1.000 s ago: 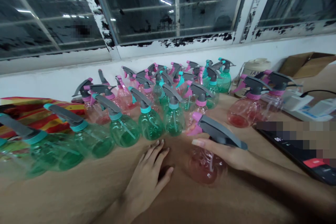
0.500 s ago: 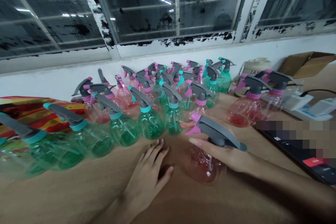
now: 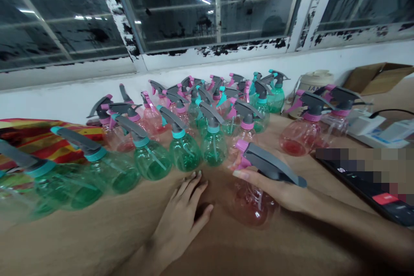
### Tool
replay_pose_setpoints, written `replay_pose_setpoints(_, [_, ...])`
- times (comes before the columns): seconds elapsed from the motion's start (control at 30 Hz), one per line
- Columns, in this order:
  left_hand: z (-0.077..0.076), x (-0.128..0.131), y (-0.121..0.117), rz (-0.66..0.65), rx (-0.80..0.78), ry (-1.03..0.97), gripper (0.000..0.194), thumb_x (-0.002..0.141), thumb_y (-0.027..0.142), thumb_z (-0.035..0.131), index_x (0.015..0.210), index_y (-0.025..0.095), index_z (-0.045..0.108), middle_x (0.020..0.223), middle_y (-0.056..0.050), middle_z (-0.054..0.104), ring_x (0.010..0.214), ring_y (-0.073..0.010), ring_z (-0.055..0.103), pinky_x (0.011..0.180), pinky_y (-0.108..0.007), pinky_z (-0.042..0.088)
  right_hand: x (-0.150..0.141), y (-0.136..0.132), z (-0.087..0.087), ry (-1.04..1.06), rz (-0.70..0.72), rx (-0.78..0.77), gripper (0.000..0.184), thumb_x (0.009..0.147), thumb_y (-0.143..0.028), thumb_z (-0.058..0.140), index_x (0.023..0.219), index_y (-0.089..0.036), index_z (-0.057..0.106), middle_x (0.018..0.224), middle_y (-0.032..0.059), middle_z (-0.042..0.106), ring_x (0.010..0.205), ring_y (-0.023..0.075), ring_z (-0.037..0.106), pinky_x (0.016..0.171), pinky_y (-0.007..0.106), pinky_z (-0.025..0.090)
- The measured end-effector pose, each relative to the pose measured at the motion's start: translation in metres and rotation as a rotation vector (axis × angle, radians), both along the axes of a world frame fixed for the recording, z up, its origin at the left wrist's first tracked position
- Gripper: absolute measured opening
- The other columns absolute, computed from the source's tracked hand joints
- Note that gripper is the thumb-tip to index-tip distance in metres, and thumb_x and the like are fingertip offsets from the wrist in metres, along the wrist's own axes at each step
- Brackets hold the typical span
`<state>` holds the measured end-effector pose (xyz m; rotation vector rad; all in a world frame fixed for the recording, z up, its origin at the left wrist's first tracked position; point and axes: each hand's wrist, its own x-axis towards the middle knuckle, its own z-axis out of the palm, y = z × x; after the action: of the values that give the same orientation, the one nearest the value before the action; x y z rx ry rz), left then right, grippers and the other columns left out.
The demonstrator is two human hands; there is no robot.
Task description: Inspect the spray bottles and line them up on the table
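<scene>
My right hand (image 3: 274,192) is wrapped round the neck of a pink spray bottle (image 3: 254,202) with a grey trigger head (image 3: 270,164); the bottle stands on the brown table (image 3: 97,237). Flat on the table just left of that bottle lies my left hand (image 3: 181,220), fingers stretched out and holding nothing. Its fingertips reach toward a row of green spray bottles (image 3: 184,148).
Several green and pink spray bottles (image 3: 213,108) crowd the table back to the white wall. Two more pink bottles (image 3: 302,131) stand at the right by a white power strip (image 3: 368,127), a dark tablet (image 3: 371,185) and a cardboard box (image 3: 375,77). A striped cloth (image 3: 39,138) lies at left.
My right hand's fingers have shifted slightly on the trigger head of the pink bottle. The left hand has stayed flat in place.
</scene>
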<state>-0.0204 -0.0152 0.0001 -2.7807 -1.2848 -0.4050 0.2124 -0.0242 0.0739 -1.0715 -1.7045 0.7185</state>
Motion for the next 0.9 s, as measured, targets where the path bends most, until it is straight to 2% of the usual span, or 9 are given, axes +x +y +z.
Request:
replay_pose_setpoints(0.13, [0.0004, 0.0004, -0.0002, 0.002, 0.004, -0.014, 0.04, 0.092, 0.036, 0.047, 0.128, 0.017, 0.047, 0.137, -0.012, 0.047, 0.125, -0.0278, 0.043, 0.101, -0.047, 0.037, 0.0011, -0.0004, -0.0036, -0.003, -0.035, 0.014, 0.022, 0.08, -0.042, 0.061, 0.068, -0.024, 0.055, 0.065, -0.0025, 0.057, 0.059, 0.0145, 0.055, 0.058, 0.028, 0.048])
replay_pose_setpoints(0.3, [0.0008, 0.0003, -0.0003, 0.002, 0.009, -0.018, 0.04, 0.092, 0.036, 0.046, 0.127, 0.017, 0.048, 0.136, -0.012, 0.047, 0.125, -0.0278, 0.043, 0.1, -0.048, 0.038, 0.0043, -0.0021, -0.0035, -0.008, -0.03, 0.004, 0.02, 0.081, -0.041, 0.06, 0.071, -0.024, 0.057, 0.066, -0.0028, 0.058, 0.06, 0.0139, 0.056, 0.056, 0.026, 0.047])
replay_pose_setpoints(0.4, [0.0014, 0.0003, 0.0001, -0.004, 0.006, -0.007, 0.04, 0.092, 0.037, 0.047, 0.127, 0.016, 0.048, 0.137, -0.013, 0.046, 0.126, -0.0282, 0.042, 0.101, -0.048, 0.038, 0.0041, -0.0026, -0.0022, 0.07, 0.021, -0.033, 0.019, 0.081, -0.038, 0.06, 0.069, -0.024, 0.057, 0.075, -0.0026, 0.064, 0.064, 0.0124, 0.059, 0.058, 0.024, 0.049])
replay_pose_setpoints(0.5, [0.002, 0.0005, 0.0005, -0.005, -0.005, -0.003, 0.04, 0.092, 0.036, 0.048, 0.127, 0.016, 0.048, 0.137, -0.013, 0.046, 0.126, -0.0278, 0.042, 0.101, -0.047, 0.037, 0.0028, -0.003, -0.0019, 0.116, 0.048, -0.078, 0.013, 0.08, -0.038, 0.06, 0.08, -0.025, 0.061, 0.088, 0.0004, 0.067, 0.074, 0.0152, 0.064, 0.067, 0.028, 0.052])
replay_pose_setpoints(0.57, [0.0022, 0.0007, 0.0005, -0.003, -0.008, -0.005, 0.041, 0.092, 0.035, 0.048, 0.127, 0.016, 0.048, 0.137, -0.013, 0.045, 0.126, -0.0277, 0.042, 0.101, -0.047, 0.037, 0.0022, -0.0035, -0.0023, 0.086, 0.026, -0.04, 0.014, 0.079, -0.038, 0.061, 0.087, -0.026, 0.061, 0.085, 0.0011, 0.067, 0.074, 0.0171, 0.064, 0.069, 0.031, 0.052])
replay_pose_setpoints(0.7, [0.0023, 0.0009, -0.0001, -0.007, -0.002, -0.015, 0.04, 0.092, 0.035, 0.048, 0.127, 0.015, 0.048, 0.138, -0.012, 0.045, 0.125, -0.0283, 0.042, 0.102, -0.048, 0.037, 0.0025, -0.0037, -0.0029, 0.017, -0.051, 0.04, 0.015, 0.08, -0.04, 0.059, 0.077, -0.025, 0.056, 0.069, -0.0019, 0.059, 0.062, 0.0153, 0.057, 0.059, 0.03, 0.049])
replay_pose_setpoints(0.9, [0.0008, 0.0005, 0.0, -0.006, 0.013, -0.009, 0.04, 0.091, 0.035, 0.049, 0.127, 0.016, 0.048, 0.137, -0.013, 0.046, 0.125, -0.0284, 0.042, 0.101, -0.048, 0.038, 0.0015, -0.0015, -0.0024, 0.027, -0.044, 0.009, 0.014, 0.079, -0.036, 0.061, 0.084, -0.023, 0.058, 0.077, 0.0004, 0.062, 0.071, 0.0173, 0.06, 0.064, 0.031, 0.049])
